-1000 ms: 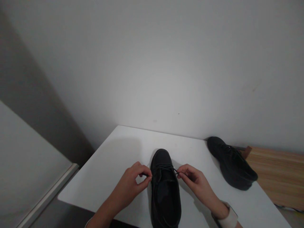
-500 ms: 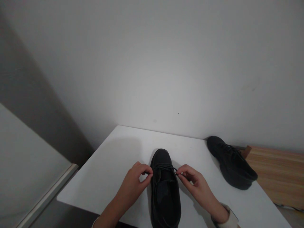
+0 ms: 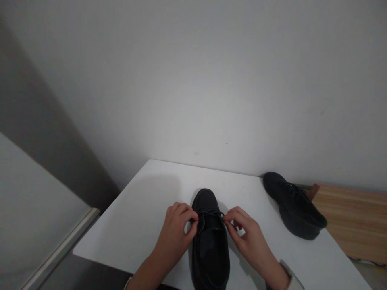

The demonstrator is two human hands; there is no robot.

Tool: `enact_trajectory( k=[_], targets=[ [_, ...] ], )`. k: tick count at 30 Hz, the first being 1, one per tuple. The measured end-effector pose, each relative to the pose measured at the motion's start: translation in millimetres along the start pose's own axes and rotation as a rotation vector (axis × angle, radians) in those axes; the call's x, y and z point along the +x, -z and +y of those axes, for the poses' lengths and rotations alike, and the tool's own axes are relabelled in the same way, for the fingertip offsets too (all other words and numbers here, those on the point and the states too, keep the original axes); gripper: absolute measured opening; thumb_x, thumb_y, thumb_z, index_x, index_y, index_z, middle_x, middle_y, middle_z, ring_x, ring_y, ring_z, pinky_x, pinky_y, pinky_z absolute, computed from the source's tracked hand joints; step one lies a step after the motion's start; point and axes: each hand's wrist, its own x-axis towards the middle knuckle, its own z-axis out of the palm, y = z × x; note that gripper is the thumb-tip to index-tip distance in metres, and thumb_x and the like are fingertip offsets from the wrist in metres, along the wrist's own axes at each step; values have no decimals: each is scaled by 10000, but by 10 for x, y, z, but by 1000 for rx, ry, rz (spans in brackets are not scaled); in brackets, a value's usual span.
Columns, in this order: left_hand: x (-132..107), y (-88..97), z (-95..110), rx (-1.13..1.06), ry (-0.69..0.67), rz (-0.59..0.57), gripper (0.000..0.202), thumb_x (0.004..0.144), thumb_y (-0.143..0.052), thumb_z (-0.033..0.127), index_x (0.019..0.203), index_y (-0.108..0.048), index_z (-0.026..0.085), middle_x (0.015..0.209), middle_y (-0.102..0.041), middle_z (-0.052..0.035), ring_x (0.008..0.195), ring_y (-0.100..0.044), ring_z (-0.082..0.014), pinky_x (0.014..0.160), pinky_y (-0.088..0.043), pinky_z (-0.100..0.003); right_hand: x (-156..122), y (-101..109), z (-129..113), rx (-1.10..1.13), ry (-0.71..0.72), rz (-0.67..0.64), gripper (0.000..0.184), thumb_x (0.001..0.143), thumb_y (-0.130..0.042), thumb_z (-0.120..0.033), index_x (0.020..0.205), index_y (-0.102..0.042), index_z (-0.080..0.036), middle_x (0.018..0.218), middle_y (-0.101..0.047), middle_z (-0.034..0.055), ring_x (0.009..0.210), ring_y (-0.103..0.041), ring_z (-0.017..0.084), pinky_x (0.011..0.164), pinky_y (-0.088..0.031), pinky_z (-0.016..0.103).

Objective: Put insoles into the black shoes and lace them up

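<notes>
A black lace-up shoe (image 3: 211,253) stands on the white table with its toe pointing to the wall. On its left side my left hand (image 3: 179,225) is closed in a pinch at the lacing, thumb and forefinger meeting against a dark lace. My right hand (image 3: 244,229) pinches the shoelace (image 3: 222,213) at the shoe's right side, where a strand runs out from the eyelets to the fingertips. The lace at the left fingertips is mostly hidden by the fingers.
A second black shoe (image 3: 293,205) sits at the right of the white table (image 3: 130,217), close to the wall (image 3: 193,80). Beyond the table's right edge is a wood-grain board (image 3: 350,221). A pale ledge (image 3: 60,249) runs along the lower left.
My left hand has shifted slightly right and its fingers have curled closer over the shoe's edge. My right hand has moved a little left, still pinching the lace. The shoes stay put.
</notes>
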Motion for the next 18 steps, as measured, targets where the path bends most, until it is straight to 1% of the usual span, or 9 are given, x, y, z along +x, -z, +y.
enact_trajectory(
  k=[3,6,9,11,13,15,18],
  targets=[
    [12,4,20,19,11,-16,158,812,-623,67,793,-670,216,880,-685,-42,915,-592,-248,829,-420,-407,-9,-7,-63,-6,-36,-18,176,964,-485,-224,843,-614,-222,782,-585,36,659,-547,186,611,-442,309],
    [29,34,43,6,15,-50,161,820,-617,57,784,-667,206,864,-678,-43,903,-585,-245,833,-437,-403,-22,-4,-94,-20,-56,-38,188,973,-474,-230,854,-620,-222,794,-604,48,684,-572,196,626,-467,324],
    [33,90,93,4,-7,-70,145,880,-592,107,812,-685,196,881,-672,-59,917,-580,-251,857,-452,-414,-36,26,-125,-78,-19,-23,174,986,-478,-251,970,-650,-232,918,-650,86,858,-609,248,765,-504,389],
    [31,131,153,14,-28,-54,133,914,-578,151,886,-701,192,922,-671,-72,937,-576,-256,872,-458,-424,-36,60,-176,-133,24,12,178,988,-499,-274,1089,-643,-246,1046,-650,107,997,-593,281,877,-489,444],
    [37,167,236,39,-66,-43,122,921,-584,177,946,-703,190,962,-665,-79,953,-567,-259,876,-463,-429,-19,95,-259,-207,76,39,217,979,-523,-273,1171,-623,-255,1146,-624,119,1069,-566,297,924,-466,478],
    [61,194,334,108,-110,-81,122,914,-587,182,949,-703,187,984,-655,-88,966,-558,-275,867,-465,-445,20,113,-360,-321,135,32,241,952,-538,-207,1168,-634,-254,1209,-603,125,1105,-544,313,921,-446,502],
    [136,216,486,286,-132,-196,164,889,-547,144,911,-709,157,988,-644,-133,971,-556,-322,834,-465,-490,112,91,-495,-522,209,-45,297,843,-561,-47,1042,-698,-222,1231,-619,129,1118,-539,336,913,-412,526]
  ],
)
